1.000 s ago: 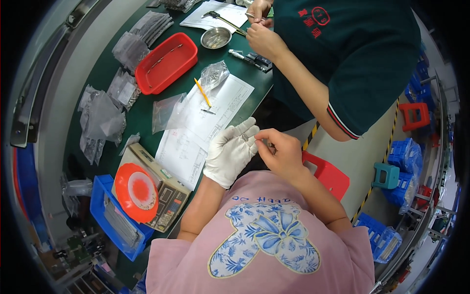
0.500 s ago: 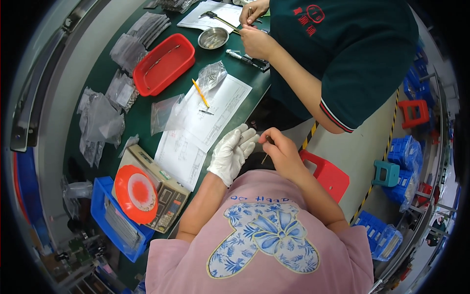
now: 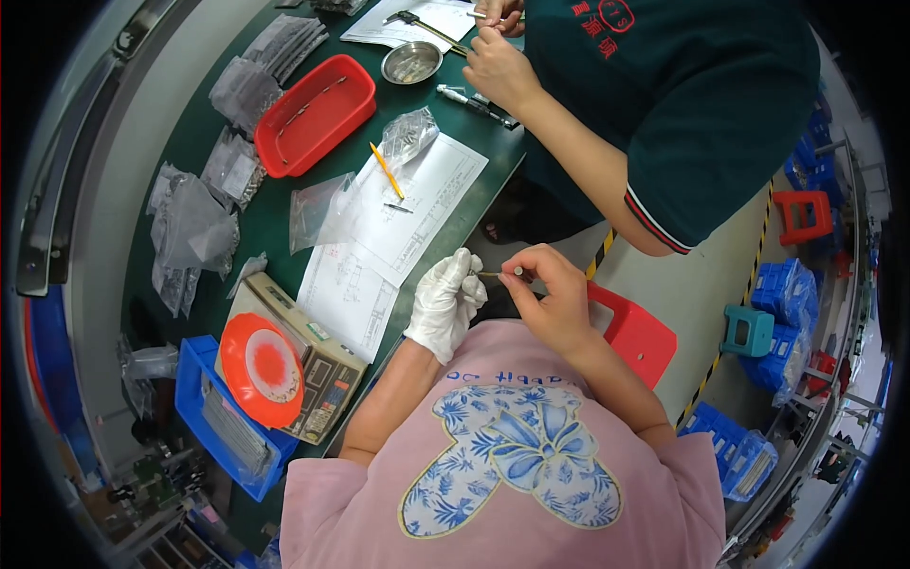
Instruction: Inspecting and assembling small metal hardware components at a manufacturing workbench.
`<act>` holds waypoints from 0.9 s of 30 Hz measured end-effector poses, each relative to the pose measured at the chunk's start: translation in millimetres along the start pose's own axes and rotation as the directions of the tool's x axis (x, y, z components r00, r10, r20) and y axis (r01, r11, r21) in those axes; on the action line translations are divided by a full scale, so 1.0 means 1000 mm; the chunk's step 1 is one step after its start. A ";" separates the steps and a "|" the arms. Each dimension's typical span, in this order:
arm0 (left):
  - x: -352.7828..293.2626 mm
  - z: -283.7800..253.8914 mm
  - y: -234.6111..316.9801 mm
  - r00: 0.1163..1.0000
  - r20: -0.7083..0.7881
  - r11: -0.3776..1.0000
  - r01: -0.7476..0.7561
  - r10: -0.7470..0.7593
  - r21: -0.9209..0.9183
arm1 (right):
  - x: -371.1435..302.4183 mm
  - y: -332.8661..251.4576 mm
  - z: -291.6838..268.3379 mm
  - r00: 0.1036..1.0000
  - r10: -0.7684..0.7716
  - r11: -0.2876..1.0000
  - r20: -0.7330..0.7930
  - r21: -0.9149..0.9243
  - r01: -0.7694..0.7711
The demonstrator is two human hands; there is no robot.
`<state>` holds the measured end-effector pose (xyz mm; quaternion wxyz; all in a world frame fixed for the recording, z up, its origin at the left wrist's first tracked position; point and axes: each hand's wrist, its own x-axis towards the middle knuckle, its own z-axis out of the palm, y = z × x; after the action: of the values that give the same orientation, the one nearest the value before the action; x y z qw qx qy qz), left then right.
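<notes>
My left hand [image 3: 444,303], in a white glove, is closed with its fingers curled up. Whatever lies between those fingertips is too small to make out. My bare right hand [image 3: 557,292] pinches a thin rod-like tool [image 3: 489,274] with a pale round end. The rod points left and reaches the gloved fingertips. Both hands are in front of my body, just off the table's edge. Closest to them on the table are printed drawing sheets [image 3: 351,302], with a yellow pencil [image 3: 387,171] and a small dark metal pin [image 3: 398,208] on top.
A scale [image 3: 327,384] with an orange plate [image 3: 261,370] stands left, beside a blue bin [image 3: 194,379]. Beyond are a red tray [image 3: 318,152], plastic bags [image 3: 194,232] and a metal bowl [image 3: 412,47]. A co-worker [image 3: 664,114] handles a small part near calipers [image 3: 427,28].
My gloved fingers have curled in from an open palm. My right hand has swung the tool from pointing down to pointing left, onto the glove's fingertips. The co-worker's hands shifted slightly.
</notes>
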<state>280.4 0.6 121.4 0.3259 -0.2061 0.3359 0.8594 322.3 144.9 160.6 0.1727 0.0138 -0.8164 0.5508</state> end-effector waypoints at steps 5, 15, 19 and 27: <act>-0.001 0.005 0.001 1.000 -0.023 1.000 0.001 -0.001 -0.004 | 0.001 0.002 0.003 1.000 0.002 1.000 0.005 0.014 -0.002; -0.004 0.008 -0.001 0.981 -0.015 0.915 -0.173 0.191 0.366 | 0.001 0.003 0.003 0.999 -0.017 0.996 0.032 -0.086 0.020; -0.007 0.005 -0.001 0.961 0.059 0.834 -0.263 0.269 0.485 | 0.002 -0.002 -0.001 0.993 0.025 0.996 0.114 -0.088 -0.015; -0.026 0.009 0.012 0.932 0.189 0.654 -0.353 0.309 0.669 | -0.001 0.003 -0.010 0.979 0.113 0.991 0.172 0.051 -0.123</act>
<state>288.8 -10.4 147.5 0.2264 0.0209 0.6548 0.7207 325.5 155.0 160.6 0.0694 0.0172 -0.8102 0.5818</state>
